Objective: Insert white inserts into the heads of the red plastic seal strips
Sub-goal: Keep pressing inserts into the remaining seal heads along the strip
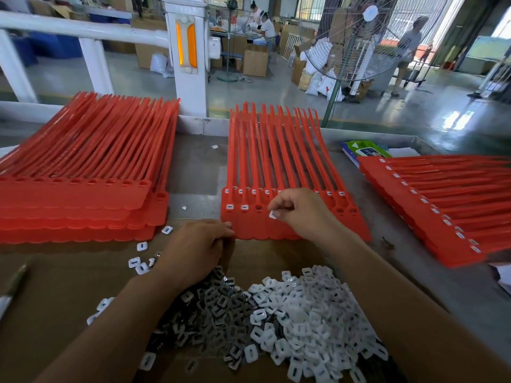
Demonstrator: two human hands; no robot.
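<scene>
A sheet of joined red seal strips (276, 161) lies in front of me, heads toward me. Its two leftmost front heads hold white inserts (230, 207); the head beside them (259, 208) is empty. My right hand (301, 211) pinches one white insert (272, 215) just above the sheet, right of that empty head. My left hand (199, 244) rests with curled fingers at the sheet's near left edge; whether it holds anything is hidden. A heap of white inserts (309, 322) and dark metal clips (218, 302) lies on cardboard near me.
A thick stack of red strip sheets with empty heads (77, 194) lies at the left. Another stack with inserts fitted (448, 205) lies at the right. Loose inserts (141, 258) are scattered left of my left hand. A pen (13, 286) lies at far left.
</scene>
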